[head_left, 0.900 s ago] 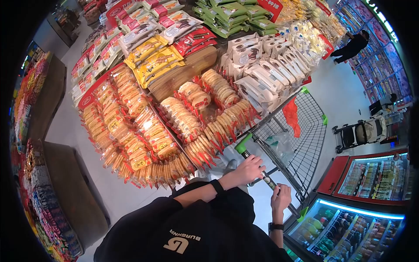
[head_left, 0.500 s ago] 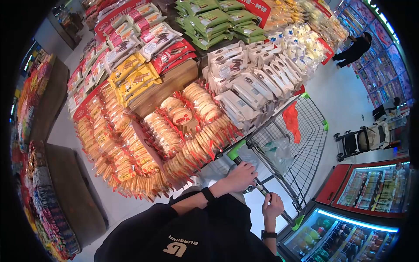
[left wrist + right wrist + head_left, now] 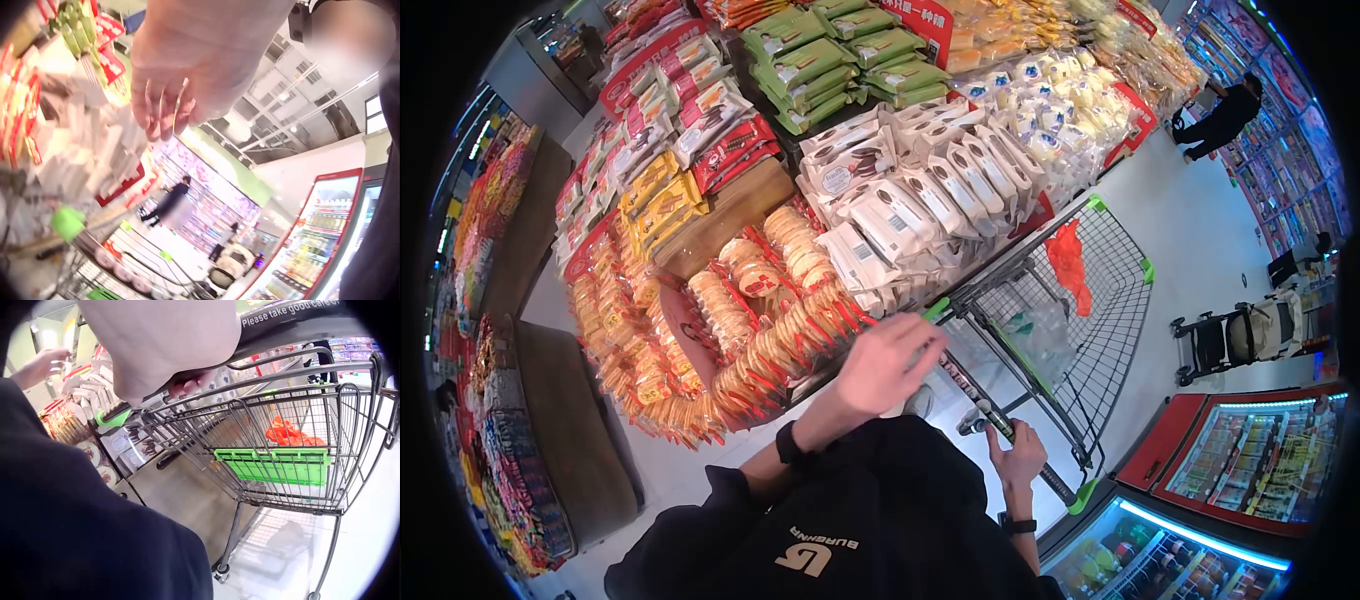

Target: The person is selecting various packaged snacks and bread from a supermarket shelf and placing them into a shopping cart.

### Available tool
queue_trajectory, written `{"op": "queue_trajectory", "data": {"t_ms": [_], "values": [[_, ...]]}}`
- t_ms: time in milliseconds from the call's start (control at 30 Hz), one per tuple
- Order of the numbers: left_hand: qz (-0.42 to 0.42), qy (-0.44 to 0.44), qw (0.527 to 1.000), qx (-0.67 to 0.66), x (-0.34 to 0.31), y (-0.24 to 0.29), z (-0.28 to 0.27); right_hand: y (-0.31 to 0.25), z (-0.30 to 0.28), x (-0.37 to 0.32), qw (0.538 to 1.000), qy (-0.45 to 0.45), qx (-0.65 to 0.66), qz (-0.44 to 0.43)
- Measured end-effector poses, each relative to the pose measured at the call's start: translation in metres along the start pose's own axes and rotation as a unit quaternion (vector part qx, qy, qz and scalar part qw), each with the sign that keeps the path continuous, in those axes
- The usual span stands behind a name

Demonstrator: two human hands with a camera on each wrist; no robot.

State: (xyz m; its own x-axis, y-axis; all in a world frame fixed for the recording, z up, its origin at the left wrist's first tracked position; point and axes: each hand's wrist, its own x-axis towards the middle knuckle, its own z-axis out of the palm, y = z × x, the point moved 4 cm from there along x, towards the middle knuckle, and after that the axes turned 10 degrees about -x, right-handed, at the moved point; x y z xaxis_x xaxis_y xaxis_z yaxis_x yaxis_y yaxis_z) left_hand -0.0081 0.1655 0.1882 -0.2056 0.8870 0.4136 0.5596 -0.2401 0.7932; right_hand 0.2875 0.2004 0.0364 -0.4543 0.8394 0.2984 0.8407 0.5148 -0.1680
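My left hand (image 3: 895, 362) is raised off the shopping cart handle (image 3: 960, 378), loosely bent and holding nothing. In the head view it overlaps the edge of the display of red-and-clear wrapped round crackers (image 3: 800, 340) and lies near the white-wrapped snack packs (image 3: 890, 220). The left wrist view shows its fingers (image 3: 165, 115) bent inward with nothing in them. My right hand (image 3: 1020, 455) grips the handle near its near end. In the cart (image 3: 1115, 330) lie an orange-red bag (image 3: 1068, 270) and a clear plastic bag (image 3: 1038, 335).
Green packs (image 3: 800, 65), yellow packs (image 3: 662, 205) and red packs (image 3: 735, 150) fill the display beyond. Lit drink coolers (image 3: 1250, 460) stand at the right, with a stroller (image 3: 1250, 330) behind them. A person in dark clothes (image 3: 1225, 115) is farther off. Candy shelves (image 3: 530, 430) line the left.
My left hand has let go of the cart handle and lifted toward the display. The display has slid leftward in view beside the cart. My right hand has stayed on the handle.
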Motion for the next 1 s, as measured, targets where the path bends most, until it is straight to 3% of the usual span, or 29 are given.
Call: {"op": "queue_trajectory", "data": {"t_ms": [67, 200, 600, 633, 767, 833, 933, 967, 1000], "values": [[-0.09, 0.124, 0.987, 0.038, 0.007, -0.009, -0.031, 0.015, 0.005, 0.007, 1.0, 0.0, -0.01, 0.005], [-0.163, 0.236, 0.947, 0.144, 0.011, -0.045, -0.065, 0.039, 0.006, 0.028, 1.0, -0.007, -0.006, 0.004], [-0.344, 0.249, 0.9, -0.095, 0.012, -0.111, -0.077, 0.097, 0.018, 0.072, 0.997, -0.081, -0.001, 0.016], [-0.38, 0.28, 0.864, -0.176, 0.012, -0.115, -0.077, 0.101, 0.019, 0.075, 0.994, -0.102, 0.001, 0.025], [-0.395, 0.344, 0.794, -0.307, 0.009, -0.108, -0.085, 0.117, 0.02, 0.086, 0.986, -0.153, 0.043, 0.054], [-0.384, 0.336, 0.794, -0.33, 0.002, -0.105, -0.095, 0.125, 0.02, 0.092, 0.97, -0.212, 0.066, 0.102], [-0.364, 0.34, 0.797, -0.343, -0.005, -0.103, -0.112, 0.113, 0.003, 0.122, 0.979, -0.169, 0.093, 0.06], [-0.348, 0.345, 0.801, -0.343, -0.007, -0.104, -0.117, 0.116, -0.002, 0.133, 0.994, -0.068, 0.08, 0.002], [-0.334, 0.351, 0.805, -0.342, -0.009, -0.103, -0.12, 0.108, -0.014, 0.15, 0.995, -0.014, 0.096, 0.024]]}}
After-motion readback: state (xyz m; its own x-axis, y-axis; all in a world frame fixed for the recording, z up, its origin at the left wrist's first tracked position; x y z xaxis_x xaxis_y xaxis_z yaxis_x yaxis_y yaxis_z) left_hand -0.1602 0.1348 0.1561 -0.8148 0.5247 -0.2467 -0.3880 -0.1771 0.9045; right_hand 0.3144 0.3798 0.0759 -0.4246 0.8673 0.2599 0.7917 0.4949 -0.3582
